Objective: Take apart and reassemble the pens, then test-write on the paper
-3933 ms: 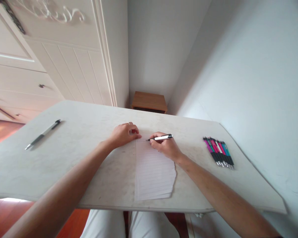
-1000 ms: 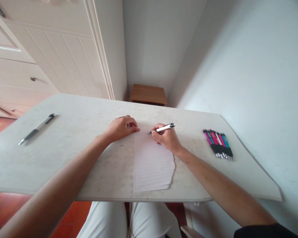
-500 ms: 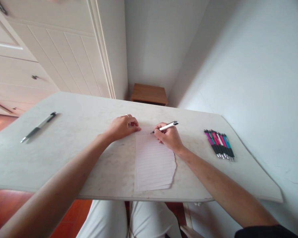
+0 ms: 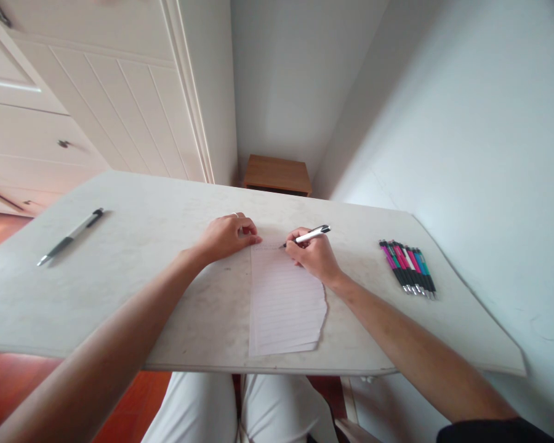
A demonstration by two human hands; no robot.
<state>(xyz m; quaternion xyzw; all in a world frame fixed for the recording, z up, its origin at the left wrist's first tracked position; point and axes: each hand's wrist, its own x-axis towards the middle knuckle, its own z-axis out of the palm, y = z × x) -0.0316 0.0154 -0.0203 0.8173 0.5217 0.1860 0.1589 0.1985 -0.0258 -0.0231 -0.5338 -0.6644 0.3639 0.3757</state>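
Observation:
A lined sheet of paper (image 4: 281, 301) with a torn right edge lies on the pale table (image 4: 166, 295) in front of me. My right hand (image 4: 314, 255) is closed round a white and black pen (image 4: 310, 234), whose tip touches the top line of the sheet. My left hand (image 4: 227, 235), fingers curled and a ring on one finger, presses the sheet's top left corner.
A grey and black pen (image 4: 69, 237) lies alone at the table's far left. Several pink, teal and white pens (image 4: 409, 267) lie side by side at the right. A wooden side table (image 4: 277, 174) stands behind, between a white panelled door (image 4: 111, 98) and a wall (image 4: 466, 123).
Since about four seconds ago my right hand and pen have shifted a little to the right along the top line. The left hand has stayed on the corner.

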